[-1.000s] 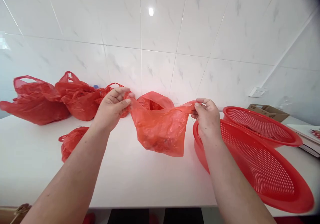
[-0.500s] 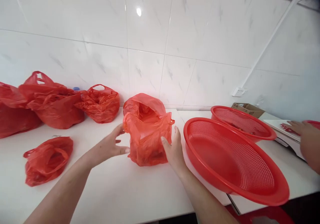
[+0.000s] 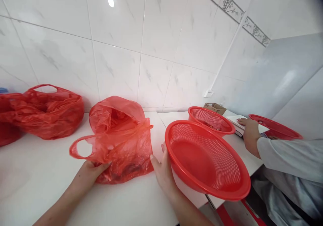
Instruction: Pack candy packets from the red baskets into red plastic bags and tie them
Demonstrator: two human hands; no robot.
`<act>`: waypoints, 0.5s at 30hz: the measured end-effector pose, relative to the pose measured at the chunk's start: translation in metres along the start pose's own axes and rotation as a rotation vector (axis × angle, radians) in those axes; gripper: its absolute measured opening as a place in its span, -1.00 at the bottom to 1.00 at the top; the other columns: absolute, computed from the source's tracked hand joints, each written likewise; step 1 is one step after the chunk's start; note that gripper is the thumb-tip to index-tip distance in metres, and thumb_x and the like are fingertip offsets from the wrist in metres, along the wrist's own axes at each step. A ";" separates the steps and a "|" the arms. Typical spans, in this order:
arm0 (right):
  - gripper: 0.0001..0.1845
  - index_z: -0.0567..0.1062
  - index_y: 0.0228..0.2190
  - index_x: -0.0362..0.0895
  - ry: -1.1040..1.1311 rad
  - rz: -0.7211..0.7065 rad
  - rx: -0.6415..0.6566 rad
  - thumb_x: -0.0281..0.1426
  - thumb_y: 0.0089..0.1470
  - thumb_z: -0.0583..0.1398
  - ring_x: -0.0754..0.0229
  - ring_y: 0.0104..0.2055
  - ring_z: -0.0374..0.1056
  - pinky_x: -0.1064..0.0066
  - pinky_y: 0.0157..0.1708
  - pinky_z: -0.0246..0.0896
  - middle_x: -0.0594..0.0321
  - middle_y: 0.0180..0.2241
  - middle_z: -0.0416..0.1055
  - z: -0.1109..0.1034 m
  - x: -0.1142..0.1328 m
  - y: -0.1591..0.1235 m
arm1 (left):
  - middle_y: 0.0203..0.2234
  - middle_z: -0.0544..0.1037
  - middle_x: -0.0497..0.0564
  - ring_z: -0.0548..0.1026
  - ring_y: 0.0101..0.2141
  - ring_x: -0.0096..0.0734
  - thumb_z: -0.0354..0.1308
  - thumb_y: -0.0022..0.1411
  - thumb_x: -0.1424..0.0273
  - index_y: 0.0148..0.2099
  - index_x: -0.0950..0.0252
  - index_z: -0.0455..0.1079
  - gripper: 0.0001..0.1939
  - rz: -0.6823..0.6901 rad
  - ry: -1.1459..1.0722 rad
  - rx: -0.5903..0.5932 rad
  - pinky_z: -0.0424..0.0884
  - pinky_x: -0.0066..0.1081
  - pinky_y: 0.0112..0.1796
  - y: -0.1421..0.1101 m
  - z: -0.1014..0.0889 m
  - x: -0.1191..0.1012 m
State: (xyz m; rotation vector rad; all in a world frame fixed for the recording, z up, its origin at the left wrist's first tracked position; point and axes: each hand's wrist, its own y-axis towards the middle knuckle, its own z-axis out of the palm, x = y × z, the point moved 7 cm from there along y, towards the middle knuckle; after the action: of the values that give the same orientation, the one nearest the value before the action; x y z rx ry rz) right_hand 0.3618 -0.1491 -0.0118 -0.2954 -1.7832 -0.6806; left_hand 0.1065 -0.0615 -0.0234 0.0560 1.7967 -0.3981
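Note:
A red plastic bag (image 3: 126,152) lies slumped on the white table, its mouth crumpled and one loop handle flopped out to the left. My left hand (image 3: 87,177) is at its lower left side, thumb over the film and fingers tucked behind it, closed on the bag. Something dark shows through the bottom; I cannot make out what. On the other side, my right hand (image 3: 164,174) is open, thumb at the bag's right edge and fingers apart. It stands between the bag and a large red plastic colander (image 3: 202,165), whose rim partly hides the fingertips.
Another red bag (image 3: 50,115) sits at the left by the tiled wall. Behind the large colander are a smaller red colander (image 3: 212,118) with bits inside and a cardboard box (image 3: 215,108). At right, a co-worker's hand (image 3: 248,125) rests by a white scale-like device, near a red basin (image 3: 280,128).
The view has swung right, bringing the co-worker's sleeve in. The bag has sagged and spread lower, its handle now out to the left. My left hand has closed on the bag's side.

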 end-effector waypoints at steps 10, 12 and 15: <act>-0.17 0.00 0.22 -0.07 0.082 0.246 0.017 -0.14 0.00 0.17 -0.02 0.27 0.01 0.06 0.20 -0.01 -0.03 0.24 0.04 0.001 -0.015 0.019 | -0.48 0.61 0.07 0.57 -0.44 -0.16 0.36 -0.14 0.31 -0.36 0.32 0.47 -0.74 0.102 -0.439 -0.091 0.47 -0.31 -0.37 0.003 -0.003 0.004; -0.15 0.05 0.21 -0.08 0.060 0.222 0.075 -0.08 -0.03 0.20 -0.03 0.28 0.00 0.07 0.21 -0.02 -0.01 0.25 0.03 0.016 -0.011 0.036 | -0.47 0.61 0.07 0.57 -0.41 -0.15 0.35 -0.11 0.34 -0.33 0.32 0.49 -0.75 0.125 -0.466 -0.082 0.46 -0.31 -0.36 0.004 -0.004 0.006; -0.13 0.12 0.18 -0.09 0.119 0.208 0.131 -0.03 -0.09 0.23 -0.02 0.26 0.04 0.11 0.17 0.05 -0.01 0.25 0.04 0.041 -0.006 0.062 | -0.44 0.62 0.07 0.57 -0.35 -0.12 0.36 -0.11 0.34 -0.28 0.30 0.50 -0.72 0.156 -0.472 -0.082 0.46 -0.29 -0.32 0.001 -0.005 0.004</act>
State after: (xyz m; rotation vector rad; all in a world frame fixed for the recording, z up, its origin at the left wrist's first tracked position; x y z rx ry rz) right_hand 0.3636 -0.0744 -0.0065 -0.3394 -1.6480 -0.4230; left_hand 0.1004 -0.0600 -0.0265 0.0401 1.3302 -0.2032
